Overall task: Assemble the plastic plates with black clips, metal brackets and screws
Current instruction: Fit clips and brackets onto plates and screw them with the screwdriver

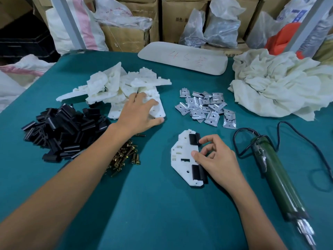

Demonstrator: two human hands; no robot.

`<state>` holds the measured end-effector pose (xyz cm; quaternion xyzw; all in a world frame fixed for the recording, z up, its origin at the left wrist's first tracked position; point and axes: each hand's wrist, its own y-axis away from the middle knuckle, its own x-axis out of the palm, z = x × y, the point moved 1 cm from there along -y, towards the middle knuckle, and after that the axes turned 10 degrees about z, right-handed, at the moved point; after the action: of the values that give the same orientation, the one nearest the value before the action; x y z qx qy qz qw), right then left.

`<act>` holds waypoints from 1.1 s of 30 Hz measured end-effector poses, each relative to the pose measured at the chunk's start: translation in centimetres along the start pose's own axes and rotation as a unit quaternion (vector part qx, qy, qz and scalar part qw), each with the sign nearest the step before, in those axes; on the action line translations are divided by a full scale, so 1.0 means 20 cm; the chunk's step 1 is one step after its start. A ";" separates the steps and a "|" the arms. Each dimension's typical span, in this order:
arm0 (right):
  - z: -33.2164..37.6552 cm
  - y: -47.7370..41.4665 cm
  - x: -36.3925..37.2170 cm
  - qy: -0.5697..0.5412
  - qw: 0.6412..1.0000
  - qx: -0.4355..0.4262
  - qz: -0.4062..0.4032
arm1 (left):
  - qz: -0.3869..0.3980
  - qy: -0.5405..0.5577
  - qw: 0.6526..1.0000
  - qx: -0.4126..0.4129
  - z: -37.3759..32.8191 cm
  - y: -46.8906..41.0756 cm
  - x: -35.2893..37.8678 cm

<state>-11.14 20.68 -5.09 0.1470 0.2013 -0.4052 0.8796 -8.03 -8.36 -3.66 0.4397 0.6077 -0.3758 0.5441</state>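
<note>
Plate [182,156] likely light, stiff, a bit slick. Thin tabs could snap, so best held by edge between clips [196,173]. White moulded plastic, flat, angular outline, slots and holes. Lies mid-tabletop [153,204] with two black clips on right edge. Right hand [216,159] pinches that edge, thumb on top. Left hand [138,112] rests spread, fingers relaxed, on plate pile [111,83].
</note>
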 end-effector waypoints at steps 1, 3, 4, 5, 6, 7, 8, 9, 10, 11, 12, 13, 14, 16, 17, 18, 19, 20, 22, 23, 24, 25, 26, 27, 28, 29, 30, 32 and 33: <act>0.00 0.00 0.00 -0.002 1.000 0.000 0.001 | 0.003 0.010 1.000 -0.009 -0.02 0.00 -0.01; 0.00 0.00 0.00 -0.008 1.000 0.001 0.002 | -0.006 0.035 0.999 -0.004 -0.08 -0.03 -0.05; 0.00 0.00 0.00 -0.011 1.000 0.002 0.002 | -0.013 0.049 0.999 0.014 -0.12 -0.05 -0.06; 0.00 0.00 0.00 -0.013 1.000 0.001 0.002 | -0.013 0.069 0.997 0.037 -0.16 -0.08 -0.08; 0.00 0.00 0.00 -0.015 1.000 0.000 0.003 | -0.005 0.091 0.994 0.058 -0.21 -0.11 -0.09; 0.00 0.00 0.00 -0.018 1.000 -0.002 0.003 | 0.013 0.109 0.991 0.075 -0.25 -0.14 -0.10; 0.00 0.00 0.00 -0.021 1.000 -0.003 0.002 | 0.040 0.117 0.989 0.087 -0.29 -0.17 -0.10; 0.00 0.00 0.00 -0.024 1.000 -0.003 0.002 | 0.071 0.114 0.986 0.095 -0.32 -0.20 -0.09; 0.00 0.00 0.00 -0.027 1.000 -0.001 0.002 | 0.102 0.105 0.984 0.101 -0.35 -0.22 -0.08; 0.00 0.00 0.00 -0.028 1.000 0.000 0.004 | 0.128 0.096 0.982 0.104 -0.36 -0.25 -0.08; -0.01 0.00 0.00 -0.028 1.000 0.001 0.005 | 0.145 0.086 0.980 0.106 -0.36 -0.26 -0.08; -0.01 0.00 0.00 -0.028 1.000 0.002 0.005 | 0.150 0.074 0.980 0.108 -0.35 -0.27 -0.07; -0.01 0.00 0.00 -0.030 1.000 0.001 0.007 | 0.145 0.059 0.981 0.113 -0.34 -0.27 -0.08; -0.01 -0.01 -0.01 -0.033 0.999 0.000 0.006 | 0.127 0.040 0.983 0.127 -0.31 -0.27 -0.08; -0.01 -0.01 -0.01 -0.034 0.999 0.001 0.003 | 0.125 0.044 0.983 0.129 -0.29 -0.26 -0.08; -0.01 -0.02 -0.01 -0.036 0.999 0.003 -0.004 | 0.128 0.058 0.982 0.126 -0.28 -0.24 -0.08; -0.01 -0.02 -0.01 -0.041 0.999 0.005 -0.011 | 0.132 0.077 0.981 0.120 -0.26 -0.22 -0.09; -0.01 -0.02 -0.01 -0.051 0.999 0.008 -0.017 | 0.137 0.099 0.979 0.110 -0.25 -0.20 -0.09; -0.01 -0.02 -0.02 -0.084 0.996 0.022 -0.024 | 0.139 0.150 0.974 0.092 -0.24 -0.15 -0.11; -0.01 -0.03 -0.02 -0.098 0.994 0.031 -0.026 | 0.134 0.178 0.971 0.085 -0.24 -0.11 -0.12; 0.00 -0.04 -0.03 -0.105 0.993 0.040 -0.027 | 0.127 0.206 0.967 0.079 -0.23 -0.07 -0.14; 0.00 -0.06 -0.03 -0.104 0.993 0.049 -0.026 | 0.119 0.235 0.962 0.075 -0.23 -0.03 -0.14; 0.01 -0.08 -0.04 -0.098 0.993 0.057 -0.026 | 0.113 0.260 0.956 0.073 -0.22 0.02 -0.15; 0.02 -0.10 -0.04 -0.089 0.994 0.064 -0.027 | 0.110 0.276 0.952 0.075 -0.22 0.07 -0.15; 0.02 -0.12 -0.04 -0.080 0.994 0.068 -0.029 | 0.113 0.284 0.949 0.080 -0.23 0.11 -0.15; 0.03 -0.13 -0.04 -0.073 0.994 0.071 -0.030 | 0.119 0.287 0.947 0.086 -0.24 0.15 -0.15; 0.03 -0.14 -0.04 -0.065 0.995 0.074 -0.031 | 0.127 0.287 0.945 0.091 -0.26 0.18 -0.15; 0.02 -0.15 -0.04 -0.052 0.995 0.078 -0.028 | 0.140 0.284 0.944 0.098 -0.30 0.20 -0.14; 0.02 -0.15 -0.03 -0.048 0.995 0.080 -0.026 | 0.144 0.277 0.945 0.100 -0.31 0.21 -0.14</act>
<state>-13.76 19.08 -4.71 0.1920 0.1300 -0.4489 0.8630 -6.12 -1.46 0.02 0.6615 0.6239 -0.2161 0.3555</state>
